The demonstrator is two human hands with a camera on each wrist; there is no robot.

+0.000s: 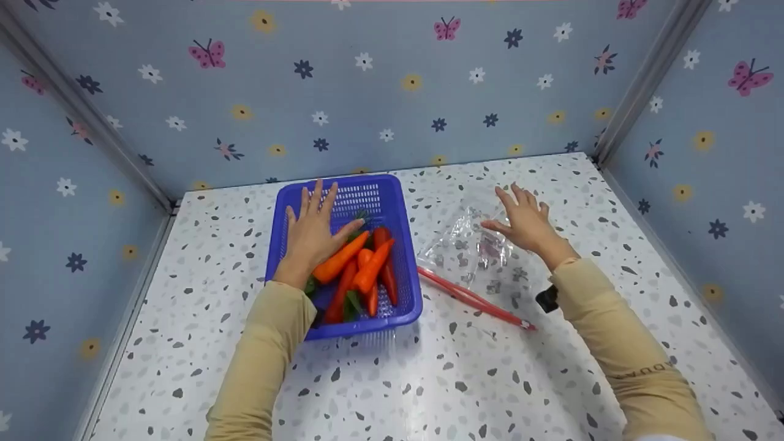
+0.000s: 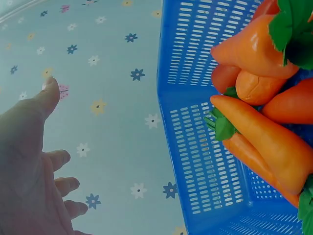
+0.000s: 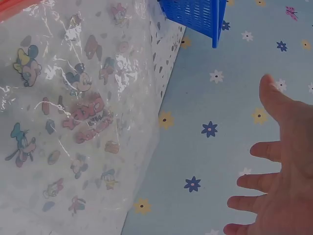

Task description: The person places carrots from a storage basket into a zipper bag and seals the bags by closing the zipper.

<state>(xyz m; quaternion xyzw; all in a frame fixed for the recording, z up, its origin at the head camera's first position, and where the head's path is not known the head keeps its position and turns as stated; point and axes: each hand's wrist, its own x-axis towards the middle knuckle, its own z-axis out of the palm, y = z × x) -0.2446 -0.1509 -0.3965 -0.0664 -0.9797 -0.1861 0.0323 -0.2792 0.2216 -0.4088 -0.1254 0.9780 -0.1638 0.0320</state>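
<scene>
My left hand (image 1: 312, 236) is spread over the left side of a blue plastic basket (image 1: 406, 269), fingers straight and holding nothing. Inside the basket lie several carrots (image 1: 343, 257) and red peppers (image 1: 388, 278), some with green leaves. In the left wrist view the carrots (image 2: 264, 137) show beside the hand (image 2: 34, 161), apart from it. Over the far right part of a clear plastic bag (image 1: 462, 245) hovers my right hand (image 1: 528, 223), its fingers spread. Cartoon figures are printed on the bag (image 3: 78, 117), and a red strip (image 1: 471, 297) runs along its near edge.
The speckled white table (image 1: 490, 380) carries the basket at left of centre and the bag to its right. Flower-patterned panels (image 1: 392, 79) stand at the back and on both sides, with metal posts (image 1: 643, 73) at the corners.
</scene>
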